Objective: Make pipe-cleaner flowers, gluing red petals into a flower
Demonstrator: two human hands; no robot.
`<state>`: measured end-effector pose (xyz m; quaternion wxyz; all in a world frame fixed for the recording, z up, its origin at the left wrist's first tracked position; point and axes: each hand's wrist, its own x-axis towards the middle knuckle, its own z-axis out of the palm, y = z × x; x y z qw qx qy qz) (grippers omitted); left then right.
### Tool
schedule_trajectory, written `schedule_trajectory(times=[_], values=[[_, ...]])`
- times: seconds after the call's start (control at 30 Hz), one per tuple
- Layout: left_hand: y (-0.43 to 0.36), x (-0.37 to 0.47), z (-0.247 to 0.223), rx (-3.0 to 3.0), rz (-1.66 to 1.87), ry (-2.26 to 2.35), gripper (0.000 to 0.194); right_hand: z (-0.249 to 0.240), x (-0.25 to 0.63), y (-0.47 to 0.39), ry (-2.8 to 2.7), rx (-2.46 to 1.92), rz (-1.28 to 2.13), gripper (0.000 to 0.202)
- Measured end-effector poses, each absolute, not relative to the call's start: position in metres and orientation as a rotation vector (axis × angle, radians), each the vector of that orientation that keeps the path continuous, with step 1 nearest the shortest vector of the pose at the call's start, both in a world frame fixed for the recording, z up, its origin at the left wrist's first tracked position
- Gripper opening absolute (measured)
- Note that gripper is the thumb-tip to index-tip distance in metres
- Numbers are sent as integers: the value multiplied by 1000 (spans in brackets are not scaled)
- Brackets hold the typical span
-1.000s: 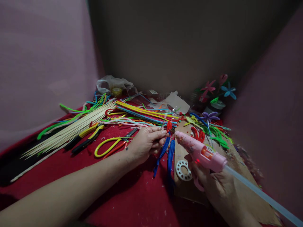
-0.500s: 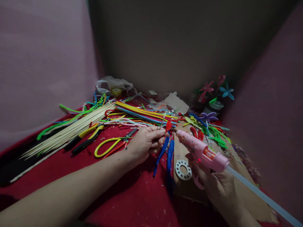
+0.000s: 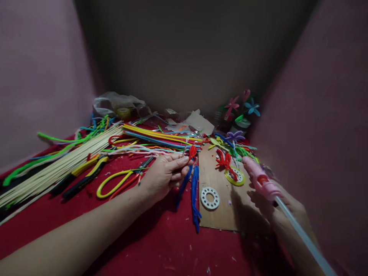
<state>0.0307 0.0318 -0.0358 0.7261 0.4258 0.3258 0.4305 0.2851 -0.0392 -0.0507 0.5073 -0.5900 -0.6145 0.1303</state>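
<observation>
Between its thumb and fingers, my left hand pinches a small red piece on a thin stem. My right hand is wrapped round a pink glue gun with a long clear glue stick out of its back. The gun is well to the right of the red piece, apart from it. Blue pipe cleaners lie just below my left hand. A white ring with holes rests on the wooden board, and red pipe cleaners lie by a yellow-rimmed ring.
Pliers, scissors and pale sticks lie at the left. Coloured pipe cleaners spread across the back. Purple and blue flowers stand at the back right, near a plastic bag further left.
My right hand has drawn the glue gun away from the red piece, to the right. The view has shifted, uncovering the red pipe cleaners and yellow-rimmed ring. My left hand keeps its pinch.
</observation>
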Motion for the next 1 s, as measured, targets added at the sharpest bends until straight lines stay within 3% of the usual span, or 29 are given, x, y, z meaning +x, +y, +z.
schedule_trajectory(times=[0.17,0.4,0.57,0.77,1.0], values=[[30,34,-35,982,927,715,19,-72,314,-63,-1679,-1664,125,23],[23,37,-37,1001,897,701,20,-83,328,-68,-1822,-1906,-227,37],[20,40,-37,994,881,659,19,-86,340,-62,-1936,-2007,-123,35],[13,42,-33,952,872,590,18,-52,316,-69,-1887,-1867,-13,32],[2,46,-31,970,806,530,18,-29,203,-49,-1164,-1216,1203,23]])
